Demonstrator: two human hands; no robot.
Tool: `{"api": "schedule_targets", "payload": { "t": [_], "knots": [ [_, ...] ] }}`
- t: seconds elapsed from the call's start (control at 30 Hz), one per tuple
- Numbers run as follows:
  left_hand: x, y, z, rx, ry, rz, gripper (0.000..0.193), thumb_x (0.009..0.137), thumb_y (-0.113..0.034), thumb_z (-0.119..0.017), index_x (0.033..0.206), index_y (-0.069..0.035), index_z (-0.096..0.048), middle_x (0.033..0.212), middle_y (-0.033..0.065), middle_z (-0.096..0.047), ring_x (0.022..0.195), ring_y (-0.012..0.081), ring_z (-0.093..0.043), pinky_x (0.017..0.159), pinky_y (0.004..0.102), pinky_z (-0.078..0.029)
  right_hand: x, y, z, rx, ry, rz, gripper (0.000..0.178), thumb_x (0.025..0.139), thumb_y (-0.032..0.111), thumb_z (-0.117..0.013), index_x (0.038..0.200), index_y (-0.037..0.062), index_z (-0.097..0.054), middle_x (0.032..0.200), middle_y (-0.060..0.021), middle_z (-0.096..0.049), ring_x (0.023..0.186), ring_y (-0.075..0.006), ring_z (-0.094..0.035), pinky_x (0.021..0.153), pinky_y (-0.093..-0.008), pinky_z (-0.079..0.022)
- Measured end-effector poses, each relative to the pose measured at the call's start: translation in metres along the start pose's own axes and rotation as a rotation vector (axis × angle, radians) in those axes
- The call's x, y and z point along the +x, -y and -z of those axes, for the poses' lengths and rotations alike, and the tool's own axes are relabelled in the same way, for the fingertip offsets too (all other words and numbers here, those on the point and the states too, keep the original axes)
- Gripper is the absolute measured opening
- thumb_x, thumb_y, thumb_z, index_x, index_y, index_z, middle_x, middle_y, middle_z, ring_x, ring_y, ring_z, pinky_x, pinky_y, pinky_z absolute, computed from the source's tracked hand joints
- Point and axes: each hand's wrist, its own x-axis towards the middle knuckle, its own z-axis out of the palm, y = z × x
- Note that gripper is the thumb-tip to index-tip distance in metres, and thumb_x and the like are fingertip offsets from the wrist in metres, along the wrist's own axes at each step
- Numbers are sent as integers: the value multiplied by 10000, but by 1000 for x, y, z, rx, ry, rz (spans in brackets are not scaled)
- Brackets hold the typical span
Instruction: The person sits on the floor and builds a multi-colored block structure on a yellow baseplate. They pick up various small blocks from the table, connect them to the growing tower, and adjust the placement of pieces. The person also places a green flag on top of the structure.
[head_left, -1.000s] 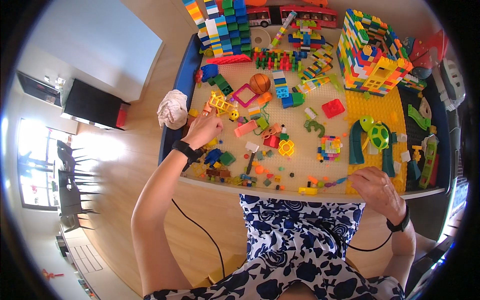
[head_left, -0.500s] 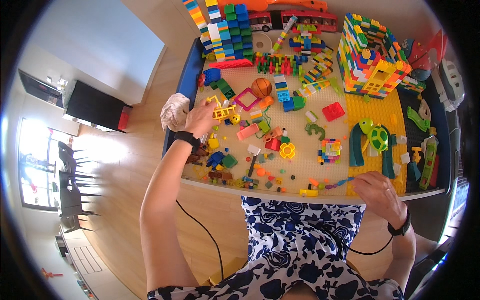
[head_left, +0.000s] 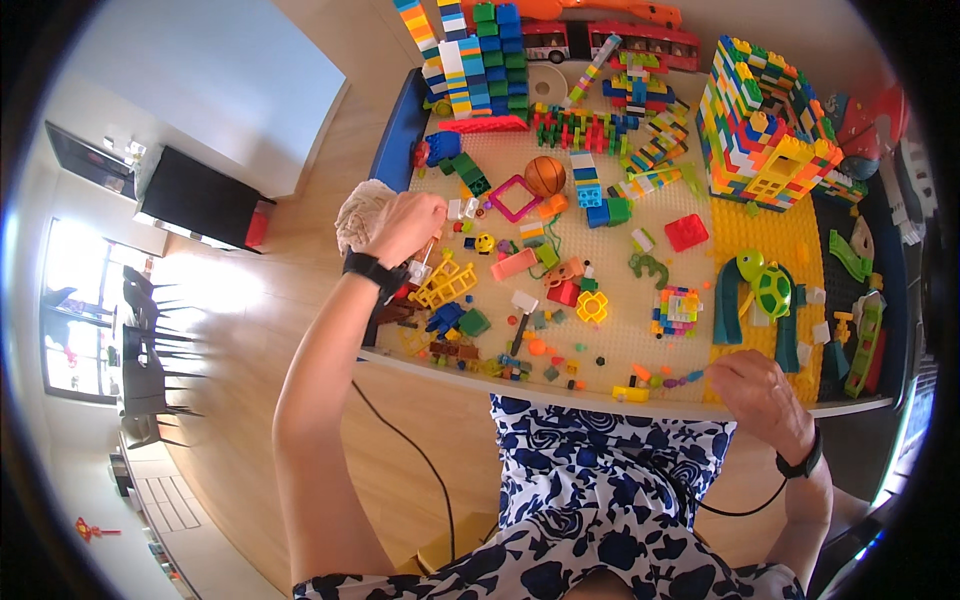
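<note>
My left hand point(head_left: 408, 228) is closed over the left side of the play table, beside a crumpled beige cloth point(head_left: 362, 212). Its fingertips are turned away, so what they hold, if anything, is hidden. Small white blocks point(head_left: 462, 208) lie close to its knuckles. Below it a yellow lattice-like plastic frame point(head_left: 443, 286) rests among loose pieces, near a small yellow round piece point(head_left: 485, 243). At the near edge my right hand point(head_left: 762, 396) pinches the end of a string of coloured beads point(head_left: 683, 380). The strand runs leftward toward a yellow brick point(head_left: 630, 394).
A tall brick house point(head_left: 770, 130) stands at the back right, brick towers point(head_left: 485, 70) at the back left. A green turtle toy point(head_left: 768, 285) sits on a yellow baseplate. A small basketball point(head_left: 545, 176), a red brick point(head_left: 686, 233) and many small pieces are scattered across the middle.
My left hand has let go of the yellow frame, which now lies nearer me, and the hand is raised beside the cloth. My right hand still pinches the bead string. The view has shifted slightly.
</note>
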Motion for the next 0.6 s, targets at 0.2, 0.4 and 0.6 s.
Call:
{"api": "schedule_targets", "payload": {
  "t": [0.2,0.4,0.6],
  "knots": [
    [41,-3,-60,131,-3,-18,205,801,-196,-613,807,5,-654,834,219,-630,848,345,-620,723,421,-492,-5,2,4,-70,15,-8,144,708,4,-599,847,-30,-615,822,-151,-624,763,-295,-620,690,-365,-503],
    [41,11,-55,46,138,5,192,750,-215,-634,757,-24,-656,829,188,-635,810,338,-617,718,429,-478,-1,6,4,-81,50,-13,148,705,8,-604,847,-29,-617,829,-150,-626,777,-289,-621,700,-370,-502],
    [23,-1,-24,-334,278,182,219,795,-224,-592,766,-11,-635,719,118,-637,708,201,-619,641,338,-473,3,8,7,-106,77,51,159,697,12,-612,851,-25,-619,823,-137,-621,791,-284,-623,694,-367,-505]
  ]
}}
